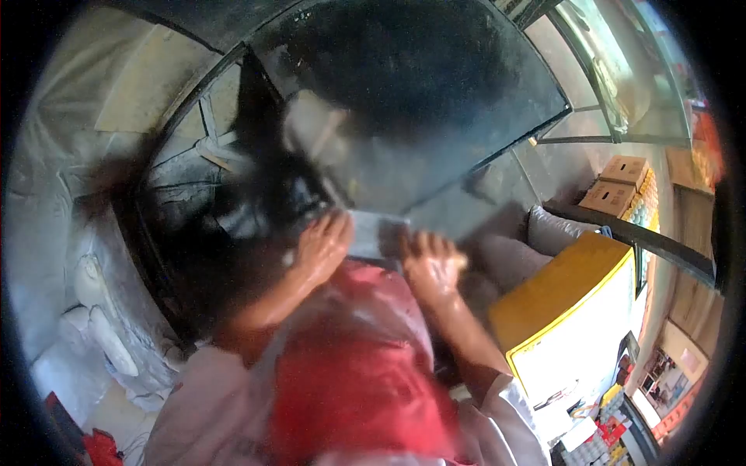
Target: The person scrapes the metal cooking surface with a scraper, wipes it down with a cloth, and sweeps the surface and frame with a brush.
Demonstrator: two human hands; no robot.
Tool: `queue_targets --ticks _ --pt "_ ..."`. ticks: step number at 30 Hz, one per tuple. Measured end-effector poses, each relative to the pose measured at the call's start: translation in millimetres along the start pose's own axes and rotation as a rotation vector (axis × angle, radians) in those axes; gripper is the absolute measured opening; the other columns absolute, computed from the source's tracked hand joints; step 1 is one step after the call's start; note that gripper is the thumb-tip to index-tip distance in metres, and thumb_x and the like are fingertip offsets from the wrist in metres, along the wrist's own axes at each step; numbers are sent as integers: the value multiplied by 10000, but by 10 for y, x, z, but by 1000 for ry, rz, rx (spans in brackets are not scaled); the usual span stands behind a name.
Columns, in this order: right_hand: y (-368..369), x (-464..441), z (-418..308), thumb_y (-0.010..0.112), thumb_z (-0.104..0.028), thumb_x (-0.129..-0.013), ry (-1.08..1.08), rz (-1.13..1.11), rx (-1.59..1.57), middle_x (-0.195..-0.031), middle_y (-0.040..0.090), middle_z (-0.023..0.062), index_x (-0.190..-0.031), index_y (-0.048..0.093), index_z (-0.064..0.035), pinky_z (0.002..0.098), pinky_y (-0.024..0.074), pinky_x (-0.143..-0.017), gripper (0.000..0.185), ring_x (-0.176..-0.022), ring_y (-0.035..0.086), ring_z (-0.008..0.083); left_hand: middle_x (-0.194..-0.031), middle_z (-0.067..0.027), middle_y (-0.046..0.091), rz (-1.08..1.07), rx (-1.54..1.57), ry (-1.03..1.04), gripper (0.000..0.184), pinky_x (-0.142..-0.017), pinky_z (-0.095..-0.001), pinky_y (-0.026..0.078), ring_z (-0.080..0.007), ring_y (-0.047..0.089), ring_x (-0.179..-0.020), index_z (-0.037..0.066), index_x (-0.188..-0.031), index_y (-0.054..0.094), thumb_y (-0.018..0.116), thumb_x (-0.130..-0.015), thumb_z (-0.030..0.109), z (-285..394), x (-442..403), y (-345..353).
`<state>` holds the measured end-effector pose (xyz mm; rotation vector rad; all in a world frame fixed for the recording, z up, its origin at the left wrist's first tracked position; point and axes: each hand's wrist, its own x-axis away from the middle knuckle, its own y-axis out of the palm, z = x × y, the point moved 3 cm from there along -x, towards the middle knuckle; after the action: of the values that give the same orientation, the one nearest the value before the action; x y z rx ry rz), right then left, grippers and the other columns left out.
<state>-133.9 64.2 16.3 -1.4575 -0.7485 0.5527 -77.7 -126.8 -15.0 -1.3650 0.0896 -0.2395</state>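
My left hand (322, 242) is closed, fingers bent, at the left end of a flat grey piece (369, 231). Opposite it, my right hand (433, 268) is closed with its fingers curled at the piece's right end. A pale, wood-coloured tip (462, 262) sticks out beside the right hand. Blur hides what kind of object the grey piece is. Both hands are close in front of my red apron (357, 388). Beyond them lies a dark, smooth surface (404, 101), with a blurred pale shape (311, 124) near its left side.
A yellow-edged cabinet (567, 287) stands close on my right, with grey sacks (556, 231) behind it. Cardboard boxes (614, 186) and egg trays (643, 211) are farther right. Draped cloth (54, 202) covers the left side. Glass panes (622, 70) rise at upper right.
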Motion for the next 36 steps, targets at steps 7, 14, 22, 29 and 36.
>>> queue_targets --ticks 7,14,22,29,36 --pt "196 -258 194 554 -185 -760 -34 21 -51 -869 573 80 -1181 576 -38 376 440 -695 447 -801 575 240 -1184 -124 596 23 -131 -54 405 -908 -373 454 -286 562 -1078 -8 -1191 564 544 -798 85 -24 -157 2" --pt "44 -642 556 542 -196 -780 -57 145 56 -814 600 78 -1215 548 -60 386 468 -672 456 -770 619 226 -1191 -171 587 -26 -166 -87 424 -838 -366 495 -284 586 -979 -25 -1193 560 556 -788 98 -78 -641 -41" --pt "120 -650 590 519 -165 -812 -3 -100 108 -1043 621 97 -1278 525 -98 430 462 -795 470 -944 604 253 -1155 -141 592 22 -254 -32 433 -822 -356 495 -263 581 -950 -8 -1183 559 568 -770 120 -86 -666 39" --pt "267 -331 549 541 -184 -787 -117 -118 -61 -1071 639 107 -1257 557 -115 495 497 -709 475 -867 640 279 -1115 -205 588 -12 -278 -60 421 -871 -428 488 -309 575 -956 -36 -1165 585 560 -774 117 228 -260 215" --pt "424 -925 1119 491 -191 -790 -34 -181 53 -974 655 118 -1254 568 -111 486 466 -718 478 -818 627 265 -1133 -139 594 -133 -246 -122 459 -839 -373 496 -264 585 -950 -21 -1199 556 577 -765 129 -18 -1011 26"
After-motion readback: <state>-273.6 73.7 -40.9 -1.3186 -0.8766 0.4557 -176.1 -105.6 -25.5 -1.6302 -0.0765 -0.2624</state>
